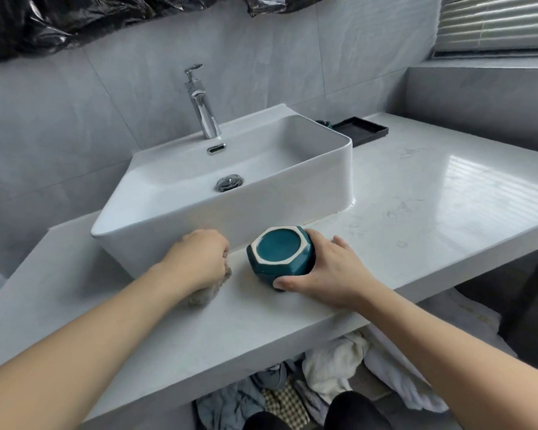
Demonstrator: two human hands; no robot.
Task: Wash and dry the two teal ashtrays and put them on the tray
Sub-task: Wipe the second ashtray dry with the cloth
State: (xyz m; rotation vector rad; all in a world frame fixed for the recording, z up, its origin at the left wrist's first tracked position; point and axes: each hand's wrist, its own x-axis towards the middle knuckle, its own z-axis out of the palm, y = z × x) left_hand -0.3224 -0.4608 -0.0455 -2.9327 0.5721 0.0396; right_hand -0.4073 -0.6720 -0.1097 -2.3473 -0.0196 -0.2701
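A teal hexagonal ashtray (280,252) is tipped on its side at the counter's front, its white-rimmed base facing me. My right hand (330,271) grips it from the right, thumb under its near edge. My left hand (199,259) is curled round a grey cloth (205,293) that lies on the counter to the left of the ashtray. A black tray (362,129) sits behind the basin at the back right. A second teal ashtray (324,122) peeks out at the tray's left end, mostly hidden by the basin.
A white countertop basin (174,206) with a chrome tap (203,110) stands just behind my hands. The white counter (432,193) stretches to the right. Crumpled laundry (323,377) lies on the floor below the counter's front edge.
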